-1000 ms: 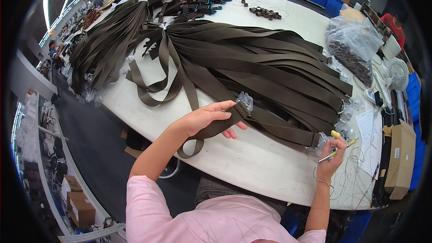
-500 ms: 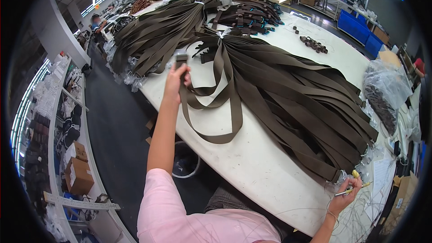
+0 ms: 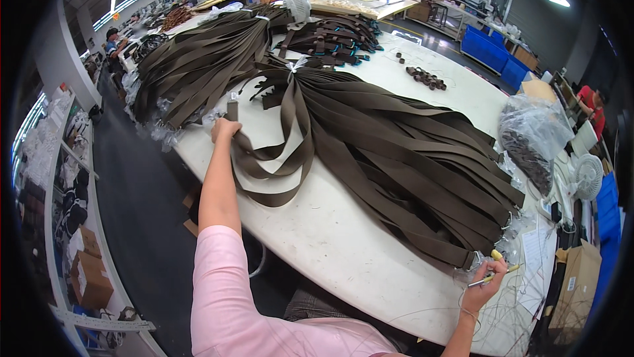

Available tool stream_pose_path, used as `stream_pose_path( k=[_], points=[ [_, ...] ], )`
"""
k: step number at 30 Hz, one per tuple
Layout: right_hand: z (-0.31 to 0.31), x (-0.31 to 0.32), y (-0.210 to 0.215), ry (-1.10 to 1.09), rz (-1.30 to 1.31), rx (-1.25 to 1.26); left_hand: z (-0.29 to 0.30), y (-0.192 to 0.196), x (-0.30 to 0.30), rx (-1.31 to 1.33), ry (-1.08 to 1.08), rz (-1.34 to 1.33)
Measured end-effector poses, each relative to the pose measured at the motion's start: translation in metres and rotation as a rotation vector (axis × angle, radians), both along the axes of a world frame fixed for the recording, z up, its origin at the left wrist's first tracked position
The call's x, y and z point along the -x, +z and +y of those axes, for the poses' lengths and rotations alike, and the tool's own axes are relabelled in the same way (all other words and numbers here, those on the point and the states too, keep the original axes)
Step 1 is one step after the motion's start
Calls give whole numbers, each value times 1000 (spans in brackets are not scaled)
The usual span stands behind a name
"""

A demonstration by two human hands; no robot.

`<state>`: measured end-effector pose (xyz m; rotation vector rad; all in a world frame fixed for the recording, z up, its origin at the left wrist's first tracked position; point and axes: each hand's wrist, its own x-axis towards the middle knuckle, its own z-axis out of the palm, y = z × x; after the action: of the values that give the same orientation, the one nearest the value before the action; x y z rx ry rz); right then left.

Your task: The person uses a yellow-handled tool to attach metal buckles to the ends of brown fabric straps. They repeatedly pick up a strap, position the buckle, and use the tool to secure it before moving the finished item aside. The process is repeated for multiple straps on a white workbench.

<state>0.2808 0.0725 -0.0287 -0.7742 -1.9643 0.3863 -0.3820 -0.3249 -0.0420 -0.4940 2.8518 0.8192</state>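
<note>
My left hand (image 3: 226,130) is closed at the end of some dark brown webbing straps (image 3: 271,196), close to the table's left edge. From it the straps curve in loose loops toward a large bundle (image 3: 403,152) of the same webbing, tied near its top with a white tie (image 3: 296,64). Low on the right, my right hand (image 3: 484,283) is closed around a slim tool (image 3: 480,282) with a silver end and yellow parts; its exact kind is hard to make out. This hand is just beside the bundle's lower ends, which have clear plastic on them.
A second webbing bundle (image 3: 198,66) lies at the far left of the white table (image 3: 343,251). Behind are straps with blue parts (image 3: 337,38) and small brown rolls (image 3: 426,79). A plastic bag (image 3: 535,126), a fan (image 3: 587,177) and paper sheets (image 3: 536,264) are at right.
My left hand has lowered the strap ends toward the table's left edge. The right hand still holds the slim tool by the bundle's lower end. The whole view has shifted.
</note>
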Motion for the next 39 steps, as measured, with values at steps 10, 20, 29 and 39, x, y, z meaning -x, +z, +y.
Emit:
stream_pose_path(
  k=[10, 20, 29, 39],
  points=[
    [-2, 7, 6, 33, 32, -16, -34, 14, 17, -1317, 9, 142],
    [-2, 4, 1, 70, 100, 52, 93, 167, -156, -1421, -868, 23],
    [-3, 2, 6, 67, 62, -25, 156, 128, -285, -1158, -1271, -499],
    [-5, 4, 9, 63, 80, -31, 156, 99, -310, -736, -1411, -659]
  ],
)
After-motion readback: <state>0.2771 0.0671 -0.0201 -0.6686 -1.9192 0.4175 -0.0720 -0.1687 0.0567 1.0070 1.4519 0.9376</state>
